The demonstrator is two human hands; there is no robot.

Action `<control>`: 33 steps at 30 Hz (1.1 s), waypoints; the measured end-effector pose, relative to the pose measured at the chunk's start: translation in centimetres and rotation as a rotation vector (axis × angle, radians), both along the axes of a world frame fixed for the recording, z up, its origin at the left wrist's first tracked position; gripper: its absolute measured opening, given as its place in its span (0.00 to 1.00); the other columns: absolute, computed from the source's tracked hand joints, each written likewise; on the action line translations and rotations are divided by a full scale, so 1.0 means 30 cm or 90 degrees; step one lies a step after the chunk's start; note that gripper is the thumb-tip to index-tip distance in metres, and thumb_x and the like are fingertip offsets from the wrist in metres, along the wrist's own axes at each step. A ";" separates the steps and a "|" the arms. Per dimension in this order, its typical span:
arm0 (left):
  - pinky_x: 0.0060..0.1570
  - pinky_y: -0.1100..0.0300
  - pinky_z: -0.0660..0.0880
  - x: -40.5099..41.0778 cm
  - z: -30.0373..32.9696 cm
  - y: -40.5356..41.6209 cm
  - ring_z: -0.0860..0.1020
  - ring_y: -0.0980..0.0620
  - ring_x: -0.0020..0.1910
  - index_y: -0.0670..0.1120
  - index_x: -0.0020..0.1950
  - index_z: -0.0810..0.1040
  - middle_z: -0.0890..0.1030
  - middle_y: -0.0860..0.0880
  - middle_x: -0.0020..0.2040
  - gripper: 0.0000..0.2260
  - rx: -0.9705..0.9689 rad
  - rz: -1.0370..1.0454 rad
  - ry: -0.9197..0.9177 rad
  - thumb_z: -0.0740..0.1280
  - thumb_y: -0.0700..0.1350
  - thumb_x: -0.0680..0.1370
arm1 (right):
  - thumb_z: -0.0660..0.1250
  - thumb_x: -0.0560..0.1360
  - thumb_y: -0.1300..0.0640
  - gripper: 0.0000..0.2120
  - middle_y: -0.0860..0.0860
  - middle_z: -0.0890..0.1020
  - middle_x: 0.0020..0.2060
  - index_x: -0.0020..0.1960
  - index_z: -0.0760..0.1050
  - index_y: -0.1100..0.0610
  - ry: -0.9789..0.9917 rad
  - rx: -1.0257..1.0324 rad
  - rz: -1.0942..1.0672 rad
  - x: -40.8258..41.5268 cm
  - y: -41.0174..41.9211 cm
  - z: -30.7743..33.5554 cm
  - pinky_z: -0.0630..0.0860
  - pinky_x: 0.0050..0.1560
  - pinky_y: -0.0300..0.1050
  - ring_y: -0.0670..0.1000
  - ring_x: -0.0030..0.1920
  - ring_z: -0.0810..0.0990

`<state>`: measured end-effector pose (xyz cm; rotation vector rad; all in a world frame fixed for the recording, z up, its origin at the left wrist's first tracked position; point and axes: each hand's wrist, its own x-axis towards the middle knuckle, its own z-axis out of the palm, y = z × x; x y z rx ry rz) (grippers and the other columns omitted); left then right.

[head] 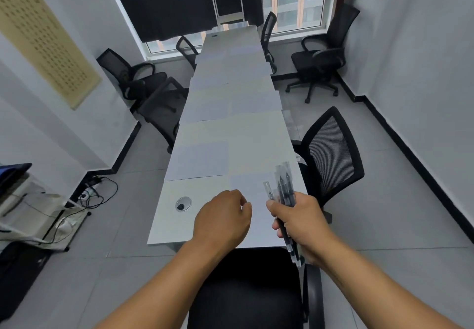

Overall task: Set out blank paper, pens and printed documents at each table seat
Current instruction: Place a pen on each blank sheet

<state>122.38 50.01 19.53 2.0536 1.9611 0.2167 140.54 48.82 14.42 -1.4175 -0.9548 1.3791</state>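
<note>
There is one view only, taken from the person's head, looking forward and steeply down along a long white bench (230, 136) from its near short end. The bench runs from the lower centre of the frame up to a window (295, 3) at the top centre, narrowing as it goes. The lens is wide: walls at the left and right edges lean outward and the floor curves. The camera sits close above the forearms, which enter from the bottom edge; the left hand (223, 218) and right hand (301, 222) sit at lower centre. The far end looks soft, probably from lens blur.
</note>
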 end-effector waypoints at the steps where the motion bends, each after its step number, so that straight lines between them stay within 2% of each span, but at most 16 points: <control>1: 0.50 0.51 0.81 -0.001 -0.008 0.011 0.82 0.50 0.50 0.53 0.55 0.82 0.84 0.56 0.53 0.13 -0.003 0.000 -0.011 0.60 0.56 0.86 | 0.76 0.79 0.53 0.06 0.52 0.84 0.32 0.52 0.84 0.55 0.006 -0.002 -0.004 -0.007 0.006 -0.013 0.81 0.36 0.46 0.52 0.33 0.83; 7: 0.52 0.44 0.84 -0.045 -0.126 0.139 0.85 0.46 0.44 0.47 0.47 0.84 0.86 0.50 0.42 0.18 -0.107 0.035 -0.193 0.64 0.58 0.86 | 0.80 0.77 0.54 0.08 0.53 0.84 0.33 0.50 0.84 0.57 0.052 -0.031 -0.054 -0.087 0.062 -0.136 0.80 0.36 0.47 0.53 0.34 0.82; 9: 0.53 0.42 0.84 -0.054 -0.177 0.169 0.86 0.42 0.45 0.43 0.48 0.85 0.87 0.45 0.43 0.20 -0.140 0.045 -0.255 0.65 0.57 0.85 | 0.80 0.76 0.54 0.09 0.54 0.84 0.33 0.51 0.84 0.57 0.061 -0.043 -0.067 -0.110 0.075 -0.173 0.81 0.35 0.46 0.53 0.34 0.83; 11: 0.52 0.45 0.84 -0.068 -0.244 0.200 0.87 0.45 0.43 0.43 0.47 0.87 0.88 0.48 0.43 0.20 -0.171 0.054 -0.299 0.66 0.57 0.86 | 0.81 0.75 0.53 0.10 0.54 0.85 0.34 0.50 0.85 0.57 0.067 -0.055 -0.080 -0.137 0.092 -0.220 0.81 0.34 0.46 0.53 0.33 0.83; 15: 0.45 0.54 0.81 -0.095 -0.352 0.236 0.86 0.57 0.36 0.46 0.43 0.88 0.88 0.54 0.40 0.18 -0.240 0.088 -0.404 0.69 0.54 0.86 | 0.82 0.74 0.52 0.09 0.57 0.86 0.35 0.48 0.86 0.56 0.079 -0.079 -0.095 -0.176 0.109 -0.309 0.81 0.35 0.47 0.55 0.34 0.84; 20: 0.44 0.57 0.81 -0.105 -0.422 0.267 0.84 0.58 0.34 0.48 0.43 0.91 0.89 0.53 0.41 0.15 -0.279 0.095 -0.488 0.69 0.50 0.86 | 0.81 0.76 0.56 0.05 0.54 0.87 0.36 0.48 0.86 0.55 0.090 -0.099 -0.115 -0.198 0.125 -0.374 0.82 0.34 0.45 0.54 0.35 0.86; 24: 0.36 0.67 0.79 -0.104 -0.453 0.298 0.81 0.61 0.33 0.46 0.42 0.90 0.89 0.54 0.40 0.16 -0.280 0.093 -0.520 0.69 0.47 0.86 | 0.82 0.76 0.56 0.07 0.53 0.86 0.35 0.50 0.86 0.57 0.092 -0.110 -0.123 -0.205 0.148 -0.405 0.82 0.34 0.45 0.54 0.34 0.87; 27: 0.37 0.67 0.80 -0.103 -0.472 0.320 0.82 0.61 0.34 0.46 0.42 0.90 0.89 0.55 0.41 0.15 -0.285 0.084 -0.519 0.68 0.48 0.85 | 0.82 0.75 0.55 0.08 0.54 0.86 0.35 0.50 0.86 0.56 0.088 -0.113 -0.129 -0.205 0.168 -0.418 0.82 0.34 0.45 0.54 0.34 0.86; 30: 0.42 0.61 0.81 -0.107 -0.498 0.343 0.83 0.61 0.34 0.49 0.41 0.90 0.89 0.55 0.42 0.14 -0.294 0.088 -0.528 0.71 0.49 0.84 | 0.83 0.75 0.56 0.06 0.54 0.87 0.35 0.47 0.87 0.55 0.093 -0.116 -0.129 -0.206 0.191 -0.436 0.83 0.33 0.45 0.54 0.34 0.86; 33: 0.45 0.56 0.82 -0.112 -0.529 0.356 0.83 0.61 0.34 0.50 0.40 0.90 0.89 0.55 0.42 0.14 -0.309 0.090 -0.532 0.72 0.51 0.84 | 0.83 0.74 0.55 0.05 0.52 0.87 0.36 0.44 0.88 0.47 0.093 -0.118 -0.113 -0.209 0.205 -0.456 0.84 0.35 0.46 0.53 0.34 0.87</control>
